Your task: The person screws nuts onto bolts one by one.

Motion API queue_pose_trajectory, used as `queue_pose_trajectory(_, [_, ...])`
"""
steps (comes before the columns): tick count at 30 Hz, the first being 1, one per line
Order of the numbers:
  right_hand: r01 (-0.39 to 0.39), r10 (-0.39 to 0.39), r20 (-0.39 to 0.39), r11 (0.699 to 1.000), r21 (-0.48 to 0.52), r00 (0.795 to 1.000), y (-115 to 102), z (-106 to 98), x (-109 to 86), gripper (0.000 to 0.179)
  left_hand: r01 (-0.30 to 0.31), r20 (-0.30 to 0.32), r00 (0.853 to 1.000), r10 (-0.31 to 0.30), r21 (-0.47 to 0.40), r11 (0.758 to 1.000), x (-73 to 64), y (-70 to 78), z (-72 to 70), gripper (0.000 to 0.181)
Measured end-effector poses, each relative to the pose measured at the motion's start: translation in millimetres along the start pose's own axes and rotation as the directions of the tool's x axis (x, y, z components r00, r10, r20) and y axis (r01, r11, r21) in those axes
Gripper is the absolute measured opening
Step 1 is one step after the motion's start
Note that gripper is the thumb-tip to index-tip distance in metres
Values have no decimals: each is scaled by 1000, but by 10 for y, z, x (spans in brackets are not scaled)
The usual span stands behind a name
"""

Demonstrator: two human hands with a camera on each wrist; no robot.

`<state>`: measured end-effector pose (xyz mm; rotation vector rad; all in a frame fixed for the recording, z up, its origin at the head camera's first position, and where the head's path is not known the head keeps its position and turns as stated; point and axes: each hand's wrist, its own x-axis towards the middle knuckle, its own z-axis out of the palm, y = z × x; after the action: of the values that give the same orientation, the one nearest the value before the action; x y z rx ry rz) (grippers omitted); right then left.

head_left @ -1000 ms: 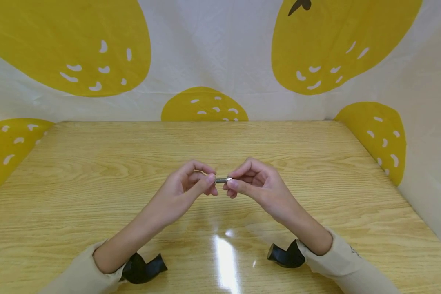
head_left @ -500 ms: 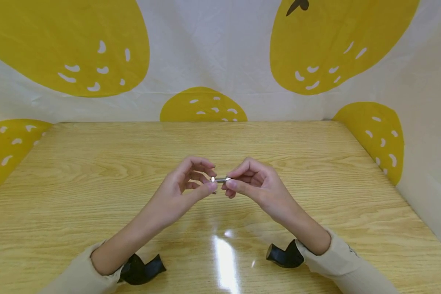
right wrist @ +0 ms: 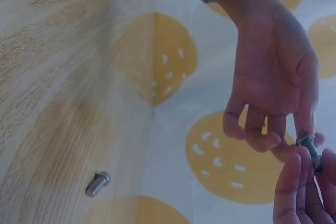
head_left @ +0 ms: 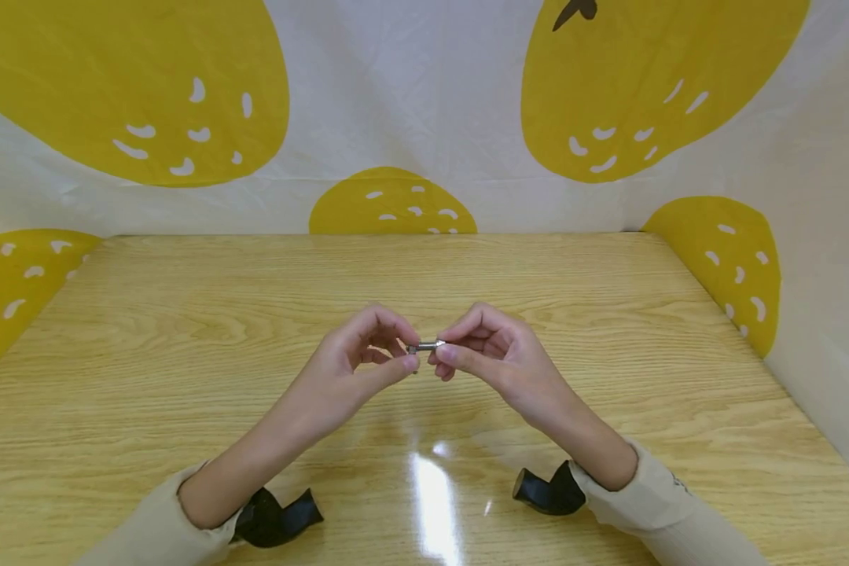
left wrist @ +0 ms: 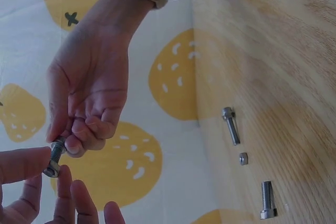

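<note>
A silver metal bolt (head_left: 427, 346) lies level between the two hands, held above the table. My right hand (head_left: 502, 354) pinches its right end between thumb and index finger, the other fingers curled under. At the left end is a nut (left wrist: 51, 171), which the thumb and index finger of my left hand (head_left: 350, 358) pinch from either side. Threads show on the stretch of shaft between the hands in the left wrist view. In the right wrist view the fingertips partly hide the bolt.
The left wrist view shows two loose bolts, one (left wrist: 231, 125) above the other (left wrist: 268, 201), with a small nut (left wrist: 243, 158) between them on the wooden table (left wrist: 294, 77). Another short bolt (right wrist: 98, 183) lies in the right wrist view. A patterned cloth (head_left: 410, 102) hangs behind.
My left thumb and fingers moved apart, baring the nut, then came together on it again. My right hand keeps its pinch and hardly moves.
</note>
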<state>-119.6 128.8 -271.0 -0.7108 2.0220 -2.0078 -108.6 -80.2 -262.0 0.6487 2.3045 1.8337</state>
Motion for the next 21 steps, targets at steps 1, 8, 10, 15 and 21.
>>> queue_pose_trajectory(1, [-1, 1, 1, 1000, 0, 1000, -3, 1, 0, 17, -14, 0, 1000, 14, 0, 1000, -4, 0, -2, 16])
queue_pose_trajectory(8, [9, -9, 4, 1000, -9, 1000, -17, 10, 9, 17, 1, 3, 1000, -1, 35, 999, -16, -21, -15, 31])
queue_pose_trajectory(10, [14, -14, 3, 1000, -13, 1000, -17, 10, 6, 16, 40, 23, 999, -41, 20, 999, -9, -37, -14, 29])
queue_pose_trajectory(15, [24, -24, 2, 1000, -4, 1000, -10, 14, -7, 13, 77, 48, 996, -74, -66, 995, 3, -43, -1, 25])
queue_pose_trajectory(21, [28, -28, -7, 1000, 4, 1000, -4, -5, -16, 11, -31, -1, 1000, 31, -19, 999, 10, -13, 15, 14])
